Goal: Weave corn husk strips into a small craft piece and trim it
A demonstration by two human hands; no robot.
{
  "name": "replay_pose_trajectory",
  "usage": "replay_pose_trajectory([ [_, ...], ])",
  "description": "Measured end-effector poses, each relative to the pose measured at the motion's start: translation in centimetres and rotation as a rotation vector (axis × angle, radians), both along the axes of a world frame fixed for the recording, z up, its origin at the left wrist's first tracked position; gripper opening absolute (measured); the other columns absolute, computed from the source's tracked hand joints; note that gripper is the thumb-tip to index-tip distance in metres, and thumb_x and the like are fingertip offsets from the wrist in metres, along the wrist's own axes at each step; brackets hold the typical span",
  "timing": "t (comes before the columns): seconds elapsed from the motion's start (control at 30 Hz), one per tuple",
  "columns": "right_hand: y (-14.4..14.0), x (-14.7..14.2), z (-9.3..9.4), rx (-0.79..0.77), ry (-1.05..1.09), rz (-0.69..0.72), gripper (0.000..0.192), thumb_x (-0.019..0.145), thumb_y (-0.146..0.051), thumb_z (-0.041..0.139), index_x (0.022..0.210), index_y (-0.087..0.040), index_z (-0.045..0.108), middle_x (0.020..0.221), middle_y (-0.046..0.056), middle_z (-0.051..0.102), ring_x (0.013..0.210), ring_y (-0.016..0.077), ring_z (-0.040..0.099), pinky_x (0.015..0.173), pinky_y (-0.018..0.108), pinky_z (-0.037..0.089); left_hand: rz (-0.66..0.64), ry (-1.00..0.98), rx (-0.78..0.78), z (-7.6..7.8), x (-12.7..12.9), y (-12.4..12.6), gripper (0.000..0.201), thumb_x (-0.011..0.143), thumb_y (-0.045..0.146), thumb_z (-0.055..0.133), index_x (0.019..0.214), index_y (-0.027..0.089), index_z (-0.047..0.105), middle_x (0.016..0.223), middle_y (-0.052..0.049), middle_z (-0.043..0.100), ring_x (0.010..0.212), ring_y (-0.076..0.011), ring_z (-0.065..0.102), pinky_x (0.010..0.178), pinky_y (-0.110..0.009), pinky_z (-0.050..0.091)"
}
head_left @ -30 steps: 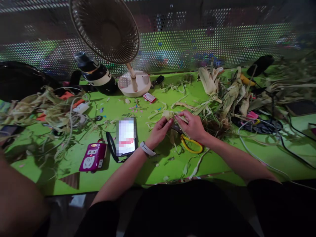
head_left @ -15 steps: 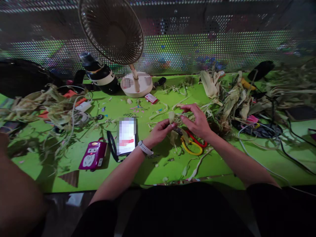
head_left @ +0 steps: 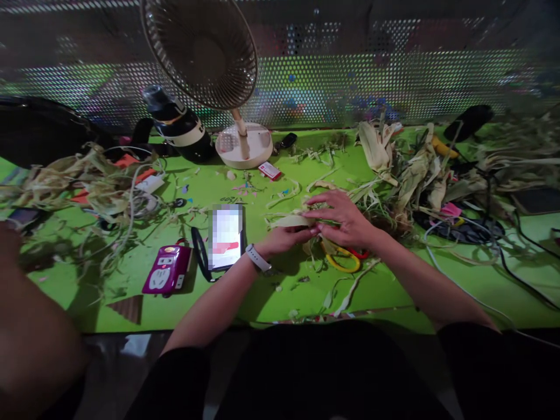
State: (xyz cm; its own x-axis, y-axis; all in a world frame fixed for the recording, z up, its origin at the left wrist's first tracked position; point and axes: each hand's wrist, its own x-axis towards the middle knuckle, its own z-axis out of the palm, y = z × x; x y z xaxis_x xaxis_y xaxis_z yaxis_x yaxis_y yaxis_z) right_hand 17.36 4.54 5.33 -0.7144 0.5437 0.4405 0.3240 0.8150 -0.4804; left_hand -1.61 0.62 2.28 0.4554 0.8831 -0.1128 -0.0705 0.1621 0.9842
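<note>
Over the middle of the green table (head_left: 280, 291) my left hand (head_left: 284, 238) pinches a pale strip of corn husk (head_left: 289, 221) that lies flat and points left. My right hand (head_left: 343, 217) lies on top of the same husk, fingers spread and pressing down on it. A white watch is on my left wrist. Under my right hand lie scissors with yellow and red handles (head_left: 343, 261).
A phone (head_left: 226, 236) and a purple power strip (head_left: 168, 276) lie left of my hands. A desk fan (head_left: 205, 52) and a dark bottle (head_left: 177, 123) stand at the back. Husk heaps (head_left: 406, 169) cover the right and the left (head_left: 74, 186). Cables run along the right. Another person's arm (head_left: 30, 326) is at the left.
My hands lowered toward the table. The husk piece went from held upright between my fingertips to laid flat, with my right hand spread over it.
</note>
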Motion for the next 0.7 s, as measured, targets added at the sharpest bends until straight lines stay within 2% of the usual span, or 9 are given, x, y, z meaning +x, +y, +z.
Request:
replay_pose_trajectory([
  [0.07,0.3,0.4,0.4,-0.046,-0.03,0.114,0.038,0.085,-0.024,0.049,0.118,-0.028,0.065,0.124,0.005,0.063,0.117,0.0221,0.054,0.104,0.048,0.036,-0.125,0.002,-0.019,0.5,-0.3,0.0,0.045,0.072,0.055,0.072,0.057,0.014,0.057,0.05,0.003,0.044,0.047,-0.0057,0.034,0.044,-0.021,0.026],
  [0.17,0.4,0.6,0.8,-0.1,-0.039,0.185,0.033,0.087,-0.026,0.049,0.117,-0.026,0.063,0.117,0.006,0.067,0.116,0.0215,0.056,0.109,0.049,0.032,-0.308,-0.036,-0.064,0.9,-0.6,0.1,0.051,0.075,0.056,0.068,0.053,0.014,0.049,0.047,0.006,0.032,0.043,-0.0032,0.023,0.042,-0.022,0.015],
  [0.23,0.3,0.4,0.7,-0.127,-0.031,0.125,0.029,0.087,-0.026,0.051,0.113,-0.023,0.062,0.108,0.007,0.069,0.106,0.021,0.06,0.102,0.045,0.039,-0.302,-0.081,-0.094,0.8,-0.6,0.1,0.047,0.074,0.055,0.07,0.059,0.014,0.052,0.049,0.006,0.033,0.044,-0.0032,0.024,0.043,-0.021,0.015],
  [0.33,-0.2,0.1,0.6,-0.157,-0.009,-0.009,0.024,0.083,-0.023,0.053,0.106,-0.017,0.059,0.098,0.009,0.067,0.088,0.0191,0.061,0.08,0.035,0.048,-0.215,-0.137,-0.139,0.2,-0.6,0.1,0.042,0.074,0.052,0.072,0.073,0.012,0.058,0.054,0.007,0.036,0.047,-0.0033,0.026,0.045,-0.02,0.016],
  [0.5,-0.9,0.0,0.9,-0.2,-0.039,-0.149,0.022,0.072,-0.016,0.053,0.094,-0.017,0.052,0.08,0.003,0.06,0.06,0.0125,0.049,0.058,0.026,0.039,-0.191,-0.179,-0.161,-0.4,-0.6,0.1,0.039,0.076,0.047,0.072,0.079,0.011,0.058,0.057,0.006,0.037,0.048,-0.0031,0.027,0.046,-0.019,0.016],
  [0.7,-1.1,0.0,1.0,-0.272,-0.028,-0.176,0.017,0.081,-0.033,0.057,0.084,-0.016,0.056,0.064,-0.001,0.054,0.056,0.011,0.046,0.056,0.024,0.035,-0.142,-0.158,-0.141,-0.2,-0.4,0.1,0.04,0.075,0.05,0.071,0.076,0.013,0.056,0.056,0.006,0.038,0.048,-0.0038,0.029,0.046,-0.02,0.019],
])
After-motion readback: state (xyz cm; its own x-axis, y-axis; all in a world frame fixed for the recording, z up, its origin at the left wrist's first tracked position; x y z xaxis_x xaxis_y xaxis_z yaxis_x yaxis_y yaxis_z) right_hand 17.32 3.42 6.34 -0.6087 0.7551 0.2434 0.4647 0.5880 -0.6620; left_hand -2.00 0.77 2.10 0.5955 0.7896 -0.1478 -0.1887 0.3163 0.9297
